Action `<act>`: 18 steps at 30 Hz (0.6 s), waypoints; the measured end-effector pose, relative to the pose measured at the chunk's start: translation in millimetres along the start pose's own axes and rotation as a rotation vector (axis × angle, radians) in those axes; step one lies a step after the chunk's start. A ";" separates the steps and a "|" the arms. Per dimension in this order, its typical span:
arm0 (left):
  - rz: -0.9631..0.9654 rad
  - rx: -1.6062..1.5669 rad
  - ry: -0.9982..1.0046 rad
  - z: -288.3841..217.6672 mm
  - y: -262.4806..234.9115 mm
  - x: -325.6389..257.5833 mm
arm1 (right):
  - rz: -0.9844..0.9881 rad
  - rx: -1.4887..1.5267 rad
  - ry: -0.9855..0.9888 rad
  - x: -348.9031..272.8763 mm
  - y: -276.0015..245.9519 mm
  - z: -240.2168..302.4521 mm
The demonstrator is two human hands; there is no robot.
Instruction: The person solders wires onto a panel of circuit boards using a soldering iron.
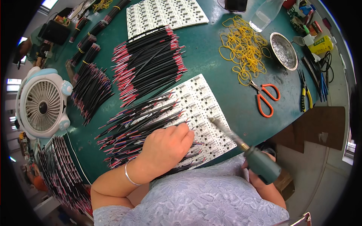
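My left hand (167,147), a silver bangle on its wrist, is closed over a white circuit board panel (203,100). A thin wire (187,121) pokes out at its fingertips; the rest of that wire is hidden by the hand. Many black-sleeved wires (132,130) with red and blue ends lie across the panel's left part, some reaching past its edge. Beside the panel's near right corner, my right hand (256,179) grips a soldering iron (262,164) by its green handle. Its tip points up and left over the panel, apart from the wires. The handle partly hides that hand.
Black-and-red wires (151,62) are piled beyond the panel, near a stack of boards (162,15). Yellow rubber bands (245,45), a metal bowl (283,51), orange-handled scissors (267,98) and pliers (304,92) lie right. A fan (43,107) stands left.
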State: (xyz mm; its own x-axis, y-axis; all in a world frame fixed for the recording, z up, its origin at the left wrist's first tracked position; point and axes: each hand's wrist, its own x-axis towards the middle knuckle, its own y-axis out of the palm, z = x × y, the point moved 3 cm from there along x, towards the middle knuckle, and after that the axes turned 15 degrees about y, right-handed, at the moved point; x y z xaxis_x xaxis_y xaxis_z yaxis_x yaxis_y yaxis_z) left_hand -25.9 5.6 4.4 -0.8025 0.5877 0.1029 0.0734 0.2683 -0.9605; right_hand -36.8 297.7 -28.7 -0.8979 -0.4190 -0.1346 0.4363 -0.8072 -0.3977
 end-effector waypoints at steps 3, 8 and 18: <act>-0.065 -0.068 0.019 2.9 -1.7 1.9 | -0.094 0.125 0.114 -4.6 -4.2 -7.0; -0.199 -0.229 -0.008 -11.7 -27.6 -7.0 | -0.061 0.244 0.044 -2.3 -7.1 3.7; -0.127 -0.031 -0.103 -5.6 1.1 -4.9 | 0.130 0.095 0.091 -7.1 -1.7 -4.7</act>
State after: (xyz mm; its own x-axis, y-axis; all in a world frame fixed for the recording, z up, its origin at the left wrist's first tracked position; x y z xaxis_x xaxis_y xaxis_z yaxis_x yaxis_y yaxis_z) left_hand -18.6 7.3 4.3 -0.8630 0.4664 0.1942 -0.0155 0.3598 -0.9329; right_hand -31.5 304.0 -31.3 -0.8333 -0.4864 -0.2628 0.5487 -0.7860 -0.2850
